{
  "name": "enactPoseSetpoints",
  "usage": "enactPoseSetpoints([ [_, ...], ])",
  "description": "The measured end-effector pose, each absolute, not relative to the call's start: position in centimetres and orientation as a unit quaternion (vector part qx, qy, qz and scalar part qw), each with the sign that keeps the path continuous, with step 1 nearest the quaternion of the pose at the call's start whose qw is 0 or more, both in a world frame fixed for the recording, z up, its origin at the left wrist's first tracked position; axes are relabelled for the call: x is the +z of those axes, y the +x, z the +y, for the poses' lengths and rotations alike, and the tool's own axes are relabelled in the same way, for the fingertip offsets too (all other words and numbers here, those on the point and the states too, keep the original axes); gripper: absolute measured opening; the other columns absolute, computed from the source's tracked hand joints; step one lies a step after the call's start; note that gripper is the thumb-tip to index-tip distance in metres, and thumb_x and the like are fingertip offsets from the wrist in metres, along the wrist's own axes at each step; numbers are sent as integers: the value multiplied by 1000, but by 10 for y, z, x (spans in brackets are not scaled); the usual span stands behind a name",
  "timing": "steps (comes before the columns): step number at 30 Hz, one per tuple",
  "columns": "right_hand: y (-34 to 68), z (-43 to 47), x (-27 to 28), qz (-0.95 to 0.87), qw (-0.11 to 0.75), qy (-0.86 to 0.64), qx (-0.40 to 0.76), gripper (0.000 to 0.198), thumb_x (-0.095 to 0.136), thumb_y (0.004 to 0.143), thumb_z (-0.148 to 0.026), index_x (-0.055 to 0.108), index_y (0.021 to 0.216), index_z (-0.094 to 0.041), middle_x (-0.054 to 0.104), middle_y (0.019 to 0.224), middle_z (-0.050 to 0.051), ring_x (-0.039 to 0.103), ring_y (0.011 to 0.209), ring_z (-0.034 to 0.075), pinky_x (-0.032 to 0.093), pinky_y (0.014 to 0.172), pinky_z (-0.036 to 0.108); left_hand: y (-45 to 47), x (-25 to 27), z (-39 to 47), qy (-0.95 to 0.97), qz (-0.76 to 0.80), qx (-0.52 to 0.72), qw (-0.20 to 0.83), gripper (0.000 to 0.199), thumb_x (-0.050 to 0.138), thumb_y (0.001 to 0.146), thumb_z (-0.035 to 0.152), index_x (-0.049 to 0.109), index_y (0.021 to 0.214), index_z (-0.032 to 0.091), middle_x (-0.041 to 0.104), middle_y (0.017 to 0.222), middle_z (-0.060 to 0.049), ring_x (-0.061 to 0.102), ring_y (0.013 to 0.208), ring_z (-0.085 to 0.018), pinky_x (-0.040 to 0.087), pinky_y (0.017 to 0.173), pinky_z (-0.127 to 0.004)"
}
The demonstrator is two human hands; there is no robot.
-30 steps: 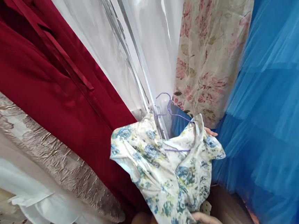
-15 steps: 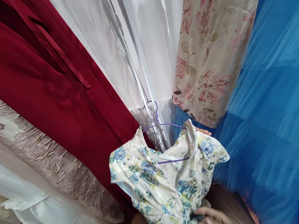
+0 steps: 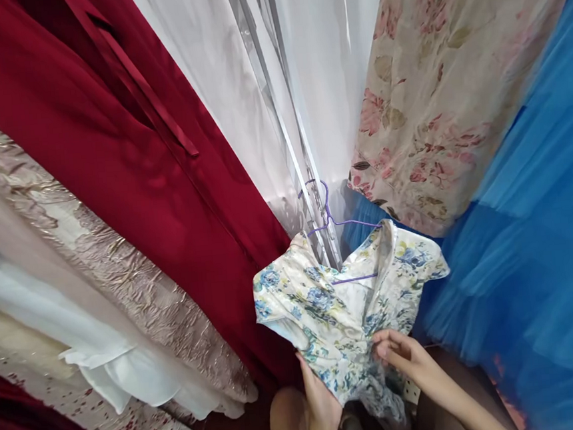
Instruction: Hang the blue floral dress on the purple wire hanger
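White garment (image 3: 321, 322) between both grips (image 3: 402, 355) (image 3: 321, 396)

Floral garment (image 3: 338, 317): thin cloth, matt, creased.
Purple hanger (image 3: 327, 201): smooth, slight sheen; metal or plastic, cannot tell.
Uprights (image 3: 278, 115): metal-like, smooth, glossy.
Red garment (image 3: 126, 169): smooth cloth, satin sheen.
White drape (image 3: 218, 67): thin, smooth cloth, soft sheen.
Blue skirt (image 3: 543, 232): fine net cloth, matt.
Brocade panel (image 3: 124, 256): rough, crinkled cloth, metallic glints.
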State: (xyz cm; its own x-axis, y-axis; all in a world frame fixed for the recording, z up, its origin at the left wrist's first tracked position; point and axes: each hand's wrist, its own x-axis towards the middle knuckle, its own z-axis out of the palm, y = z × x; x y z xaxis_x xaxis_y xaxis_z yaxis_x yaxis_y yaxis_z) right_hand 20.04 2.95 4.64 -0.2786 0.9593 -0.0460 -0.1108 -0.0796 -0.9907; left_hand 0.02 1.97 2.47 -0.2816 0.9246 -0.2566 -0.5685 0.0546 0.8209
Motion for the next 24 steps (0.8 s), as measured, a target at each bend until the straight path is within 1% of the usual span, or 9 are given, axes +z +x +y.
enactPoseSetpoints([
  [2, 184, 39, 51, -545, 441, -411, 583, 30, 62, 88, -49, 58, 96, -20, 56, 72, -1, 53, 70, 18, 41, 67, 30, -6, 22, 9, 188, 427, 636, 615, 79, 52, 72, 82, 66, 123, 23, 67, 121, -15, 55, 124, -37, 44, 102, -54],
  [5, 166, 47, 56, -585, 437, -435, 526, 34, 56, 92, -50, 47, 76, -22, 49, 65, -3, 48, 64, 16, 37, 61, 28, -12, 23, -4, 250, 454, 610, 599, 70, 78, 68, 55, 62, 130, 25, 67, 122, -12, 56, 123, -35, 42, 106, -49],
  [7, 161, 49, 61, -617, 426, -450, 486, 39, 51, 95, -50, 41, 69, -22, 47, 61, -3, 46, 60, 16, 35, 59, 29, -15, 25, -6, 282, 485, 603, 566, 68, 83, 67, 40, 62, 130, 23, 68, 122, -12, 58, 121, -33, 43, 106, -45],
  [11, 163, 46, 72, -653, 407, -439, 464, 43, 44, 98, -49, 48, 67, -21, 48, 58, -2, 48, 59, 16, 35, 60, 29, -18, 29, -2, 293, 535, 596, 522, 60, 82, 69, 37, 65, 123, 18, 69, 117, -12, 61, 116, -31, 46, 103, -41],
  [15, 162, 43, 73, -600, 434, -423, 522, 45, 43, 98, -53, 57, 71, -19, 47, 51, -4, 44, 51, 14, 33, 56, 28, -12, 32, -1, 322, 576, 594, 460, 57, 76, 75, 39, 61, 124, 14, 68, 117, -15, 63, 111, -32, 48, 98, -42],
  [18, 159, 40, 71, -550, 450, -405, 575, 45, 50, 94, -56, 60, 70, -18, 44, 46, -6, 37, 45, 12, 28, 51, 27, 2, 33, -3, 364, 606, 663, 245, 58, 71, 81, 35, 48, 132, 19, 56, 132, -15, 55, 121, -29, 44, 102, -42],
  [20, 156, 38, 70, -528, 445, -391, 609, 46, 54, 90, -58, 61, 69, -18, 47, 44, -6, 36, 41, 10, 26, 48, 25, 13, 34, -3, 422, 604, 668, 105, 52, 71, 81, 29, 48, 127, 20, 52, 133, -14, 50, 125, -28, 40, 105, -43],
  [22, 153, 35, 72, -517, 430, -377, 636, 46, 57, 88, -59, 62, 69, -17, 51, 43, -5, 37, 39, 10, 25, 45, 24, 23, 35, 1, 511, 583, 624, 97, 41, 67, 82, 22, 53, 120, 19, 56, 124, -13, 53, 119, -26, 41, 103, -41],
  [24, 152, 32, 76, -518, 415, -369, 651, 46, 58, 87, -59, 65, 71, -16, 54, 42, -3, 38, 36, 9, 24, 43, 23, 31, 37, 8, 579, 552, 575, 170, 25, 58, 86, 17, 56, 112, 19, 61, 108, -10, 60, 104, -22, 47, 92, -36],
])
